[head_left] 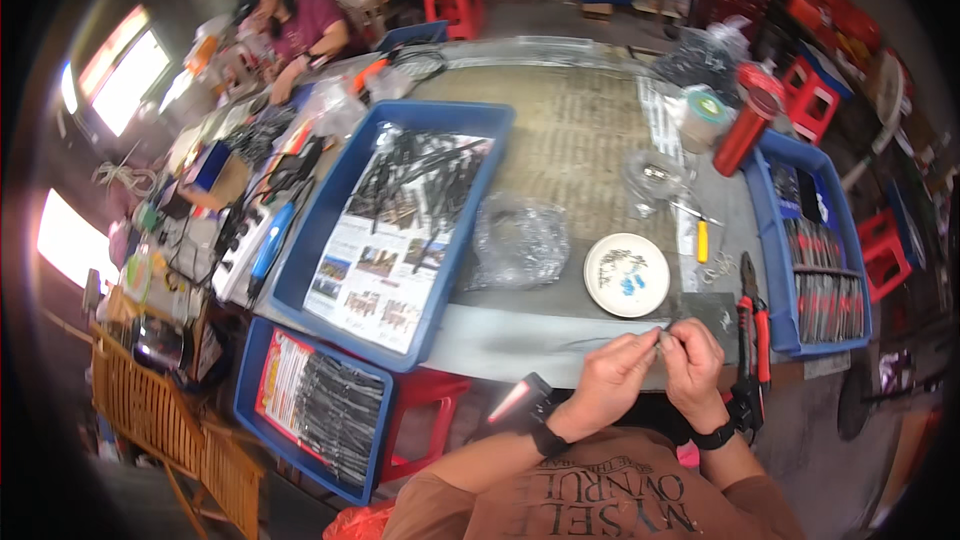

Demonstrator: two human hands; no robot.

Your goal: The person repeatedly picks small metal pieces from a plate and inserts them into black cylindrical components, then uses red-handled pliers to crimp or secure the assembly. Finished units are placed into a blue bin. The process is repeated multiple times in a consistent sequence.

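Note:
My left hand (615,377) and my right hand (694,366) meet at the table's near edge, fingertips pinched together. Between them is something small and dark, mostly covered by the fingers; its kind cannot be made out. Just beyond the hands stands a round white dish (598,292) with small blue and dark bits in it. Pliers with red-and-black handles (763,340) lie to the right of my right hand, beside a dark flat square pad (712,315). A yellow-handled tool (702,242) rests farther back.
A large blue tray (440,325) holds dark strips on printed paper. Below it, a smaller blue tray (376,430) carries more strips. At right stands a blue bin (784,325) of packed pieces, near a red cylinder (745,135). A crumpled clear bag (520,242) lies mid-table. Another person (310,30) sits far left.

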